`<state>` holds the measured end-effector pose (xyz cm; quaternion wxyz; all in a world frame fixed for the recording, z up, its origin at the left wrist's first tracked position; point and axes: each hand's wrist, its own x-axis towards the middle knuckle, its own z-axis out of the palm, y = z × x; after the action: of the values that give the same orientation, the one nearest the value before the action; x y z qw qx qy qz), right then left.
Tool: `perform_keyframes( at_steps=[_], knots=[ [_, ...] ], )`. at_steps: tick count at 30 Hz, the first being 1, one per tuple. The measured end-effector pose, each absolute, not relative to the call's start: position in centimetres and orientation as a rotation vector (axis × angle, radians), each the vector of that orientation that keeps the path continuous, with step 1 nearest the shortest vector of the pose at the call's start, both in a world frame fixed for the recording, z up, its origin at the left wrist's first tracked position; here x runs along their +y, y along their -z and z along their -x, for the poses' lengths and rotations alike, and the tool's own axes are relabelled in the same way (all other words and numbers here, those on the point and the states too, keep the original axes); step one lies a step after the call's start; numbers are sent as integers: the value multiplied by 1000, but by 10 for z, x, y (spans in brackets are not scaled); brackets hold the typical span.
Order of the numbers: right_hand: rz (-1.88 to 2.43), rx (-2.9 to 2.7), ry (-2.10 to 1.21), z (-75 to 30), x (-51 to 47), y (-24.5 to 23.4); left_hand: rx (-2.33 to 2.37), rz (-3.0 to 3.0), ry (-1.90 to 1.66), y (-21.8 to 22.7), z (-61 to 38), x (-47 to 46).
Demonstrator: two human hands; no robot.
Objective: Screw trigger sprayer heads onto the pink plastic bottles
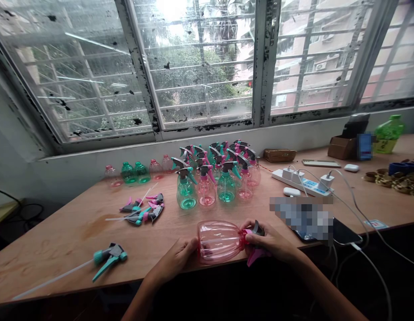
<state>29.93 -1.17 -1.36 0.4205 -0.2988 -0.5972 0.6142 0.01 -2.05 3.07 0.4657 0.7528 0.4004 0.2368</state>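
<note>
A clear pink spray bottle (220, 240) lies sideways between my hands at the table's front edge. My left hand (182, 258) grips its base. At the neck, my right hand (265, 240) is closed around the pink and grey spray head (255, 255), whose trigger points down. Part of the head is hidden by my fingers. Beyond the bottle, several assembled pink and green spray bottles (207, 191) stand upright in a cluster. To the left lies a loose teal and grey spray head (109, 258) with a long tube, and farther back a small pile of spray heads (143, 209).
Several bottles without heads, such as a green one (128, 173), stand near the window wall. On the right are a power strip (302, 182) with cables, a phone (347, 232), a brown box (342, 147) and a green jug (389, 133). The wooden table (69, 223) ends just before me.
</note>
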Motion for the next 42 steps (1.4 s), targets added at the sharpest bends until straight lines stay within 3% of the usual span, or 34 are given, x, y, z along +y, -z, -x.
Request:
perform_keyframes(
  at_steps=[10,21,29,42],
  knots=[
    [778,-1503,-1517,-300,-12,16,926,-1794,-754,-18,6,-13],
    [778,-1514,-1513,-301,-11,17,980,-1840,-581,-31,0,-21],
    [769,-1518,-1503,-300,-11,16,904,-1777,-730,-15,7,-12],
    [778,-1519,-1503,-299,-11,15,982,-1848,-588,-27,2,-19]
  ],
)
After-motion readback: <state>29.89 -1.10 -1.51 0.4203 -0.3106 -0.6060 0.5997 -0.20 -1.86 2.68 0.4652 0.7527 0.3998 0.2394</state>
